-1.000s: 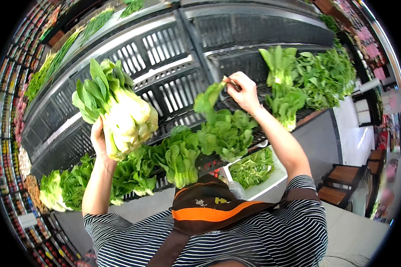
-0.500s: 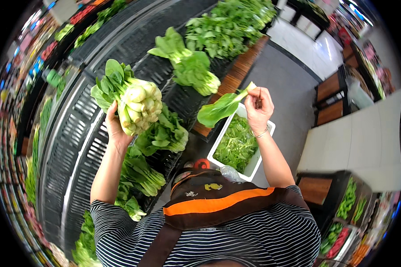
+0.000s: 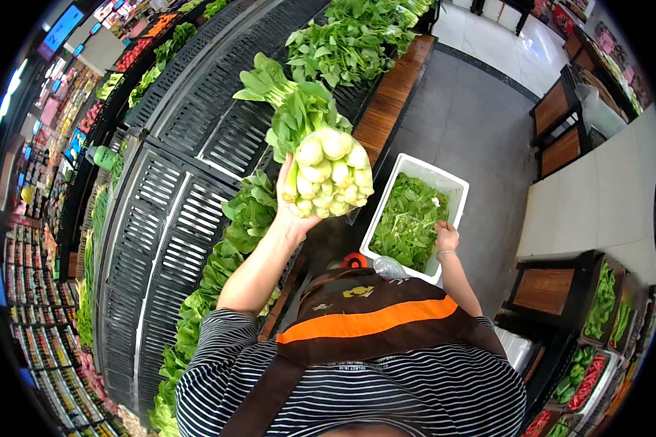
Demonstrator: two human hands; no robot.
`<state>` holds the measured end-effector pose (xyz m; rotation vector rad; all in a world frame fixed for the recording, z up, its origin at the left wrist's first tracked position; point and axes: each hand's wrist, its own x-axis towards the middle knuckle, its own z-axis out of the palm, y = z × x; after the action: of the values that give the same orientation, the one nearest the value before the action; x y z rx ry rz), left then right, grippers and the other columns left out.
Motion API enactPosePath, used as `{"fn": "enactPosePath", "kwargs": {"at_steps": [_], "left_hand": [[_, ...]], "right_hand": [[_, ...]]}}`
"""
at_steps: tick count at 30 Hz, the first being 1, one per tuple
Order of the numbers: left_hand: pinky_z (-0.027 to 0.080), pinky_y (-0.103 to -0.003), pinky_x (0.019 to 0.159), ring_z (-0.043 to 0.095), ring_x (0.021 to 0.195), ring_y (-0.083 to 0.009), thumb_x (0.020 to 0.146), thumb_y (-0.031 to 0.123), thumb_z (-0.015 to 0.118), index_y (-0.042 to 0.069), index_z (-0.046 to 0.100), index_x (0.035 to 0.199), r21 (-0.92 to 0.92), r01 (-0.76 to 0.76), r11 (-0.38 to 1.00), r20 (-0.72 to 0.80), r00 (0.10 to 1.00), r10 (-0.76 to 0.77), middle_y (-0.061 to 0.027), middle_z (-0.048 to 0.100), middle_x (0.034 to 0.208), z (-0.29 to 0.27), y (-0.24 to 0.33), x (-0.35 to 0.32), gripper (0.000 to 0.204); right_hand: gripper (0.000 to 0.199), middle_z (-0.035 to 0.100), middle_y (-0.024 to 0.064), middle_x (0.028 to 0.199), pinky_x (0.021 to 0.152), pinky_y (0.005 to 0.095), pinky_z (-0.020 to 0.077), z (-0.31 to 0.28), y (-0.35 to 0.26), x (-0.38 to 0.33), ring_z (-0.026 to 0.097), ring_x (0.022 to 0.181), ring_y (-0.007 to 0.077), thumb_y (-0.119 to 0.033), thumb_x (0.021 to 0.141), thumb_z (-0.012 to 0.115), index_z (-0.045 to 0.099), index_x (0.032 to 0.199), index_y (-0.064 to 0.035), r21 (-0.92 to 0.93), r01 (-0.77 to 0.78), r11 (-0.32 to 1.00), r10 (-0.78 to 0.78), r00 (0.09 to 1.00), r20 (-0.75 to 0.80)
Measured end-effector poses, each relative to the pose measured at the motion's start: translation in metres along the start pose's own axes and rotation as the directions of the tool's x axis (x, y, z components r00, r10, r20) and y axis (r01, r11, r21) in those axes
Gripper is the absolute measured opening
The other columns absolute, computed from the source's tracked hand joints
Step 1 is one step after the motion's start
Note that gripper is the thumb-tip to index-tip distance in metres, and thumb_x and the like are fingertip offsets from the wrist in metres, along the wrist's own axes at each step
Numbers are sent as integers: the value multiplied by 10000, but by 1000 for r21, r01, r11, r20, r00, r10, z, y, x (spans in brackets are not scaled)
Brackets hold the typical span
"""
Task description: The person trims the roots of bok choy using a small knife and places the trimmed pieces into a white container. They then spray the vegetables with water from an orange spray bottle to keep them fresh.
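The leafy bunch [image 3: 329, 173] is cradled by the left hand [image 3: 296, 221], fingers partly closed (for its weight, seemingly), left of the white box [image 3: 453, 195], over which the right hand [image 3: 447, 237] is curled, any hold unclear.

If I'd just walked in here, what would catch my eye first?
Probably the big pale-stalked bunch of greens, held near the middle of the view in the left hand. Next, the white box of loose leaves to its right, with the right hand at its far right side. Lower down, a bright orange band crosses the dark apron.
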<state>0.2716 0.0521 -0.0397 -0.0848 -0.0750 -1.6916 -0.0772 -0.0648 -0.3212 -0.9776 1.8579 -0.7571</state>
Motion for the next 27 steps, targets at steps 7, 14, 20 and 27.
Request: {"fn": "enactPosePath", "kwargs": {"at_steps": [7,14,20,27], "left_hand": [[290,-471,1119,416,1302,-293,902,555,495,110,398,1391,138,-64,988,-103,992,79,-110,428,1411,18,-59,35,669],[297,-477,1108,431,1286,-300,883,591,497,97,413,1386,249,21,968,-220,975,35,-107,465,1388,-16,-59,40,711],[376,-461,1048,498,1214,-289,851,448,639,72,446,1341,522,-106,846,-252,929,271,-108,525,1319,-21,-68,48,646],[470,-392,948,559,1106,-240,766,272,748,-15,406,1328,723,-215,656,-108,903,415,-118,541,1223,-37,-63,46,717]], "right_hand": [[221,575,-20,703,369,225,253,-15,-26,-5,348,426,42,-163,836,685,639,1027,-62,392,-70,917,11,988,152],[163,588,-36,760,435,217,293,-40,-69,-38,412,528,45,-128,814,702,650,960,-76,385,-46,922,-16,988,156],[173,543,-37,710,364,209,215,-47,-85,-44,315,419,21,-163,833,714,640,958,-69,529,-129,839,10,975,223],[202,542,-36,712,377,209,224,-44,-99,-62,323,445,25,-196,861,697,607,994,-74,618,-132,775,-45,964,263]]}}
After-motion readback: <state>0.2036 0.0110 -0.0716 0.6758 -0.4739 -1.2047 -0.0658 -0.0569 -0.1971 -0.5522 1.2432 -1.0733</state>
